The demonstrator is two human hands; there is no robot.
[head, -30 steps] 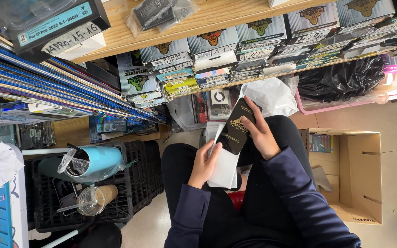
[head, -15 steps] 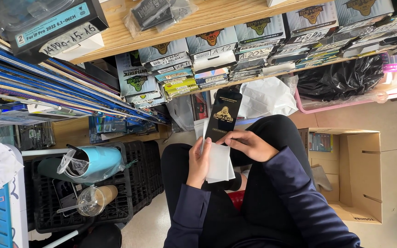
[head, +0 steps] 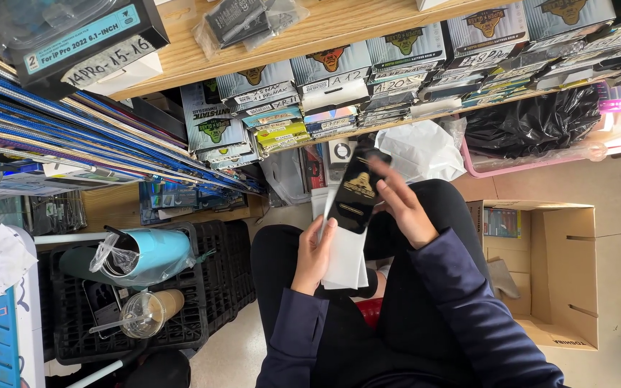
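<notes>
- Hands meet in centre of frame, above the lap of a seated person in dark clothes w/ navy sleeves.
- Left hand point(head: 314, 253): closed on a stack of white sleeves point(head: 345, 255), thumb on front side, fingers behind it. The stack stands nearly upright, just below centre.
- Right hand point(head: 399, 208): holds a black flat packet point(head: 354, 194) w/ gold print, fingers spread narrow along its right edge, thumb side hidden behind. The packet is tilted a little, its lower end overlaps the top of the white sleeves and touches them.
- Wooden shelf point(head: 339, 25) runs across the upper part of frame; under it, rows of small flat boxes point(head: 325, 93) w/ handwritten labels, stacked close together.
- Upper left: big stack of thin blue packages point(head: 59, 136) lying slanted.
- Lower left: black plastic crate point(head: 203, 287), in it a teal tumbler point(head: 145, 255) w/ plastic wrap around, and a clear cup w/ straw point(head: 141, 316) beside it.
- Right side: open cardboard box point(head: 569, 273) on the floor, near the person's knee.
- Upper right: black plastic bag point(head: 533, 122) in a pink tray point(head: 512, 165); white bag point(head: 422, 151) just left of it.
</notes>
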